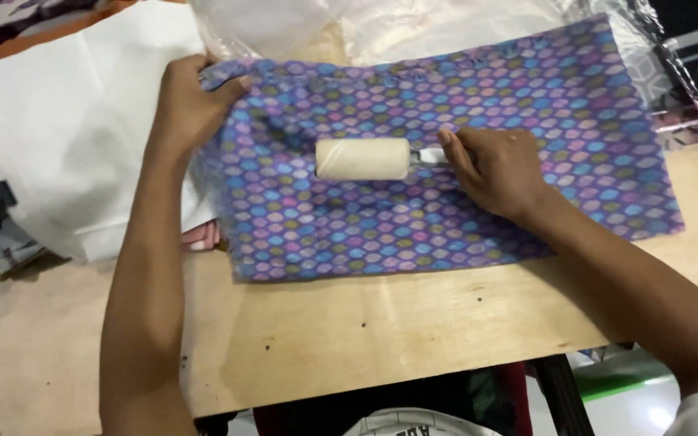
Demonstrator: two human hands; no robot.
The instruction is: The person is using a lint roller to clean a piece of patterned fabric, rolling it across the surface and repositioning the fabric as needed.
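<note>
A folded purple cloth [446, 218] with a small blue, pink and green diamond pattern lies flat on a pale wooden table [381, 323]. My right hand [494, 169] grips the handle of a lint roller [363, 159], whose cream roll rests on the cloth near its middle. My left hand [191, 101] presses down on the cloth's upper left corner, fingers curled over the edge.
A large white paper sheet [66, 129] lies to the left of the cloth. Clear plastic bags [381, 28] sit behind it. A pink item [202, 236] peeks out under the cloth's left edge. The table's front edge runs near my body.
</note>
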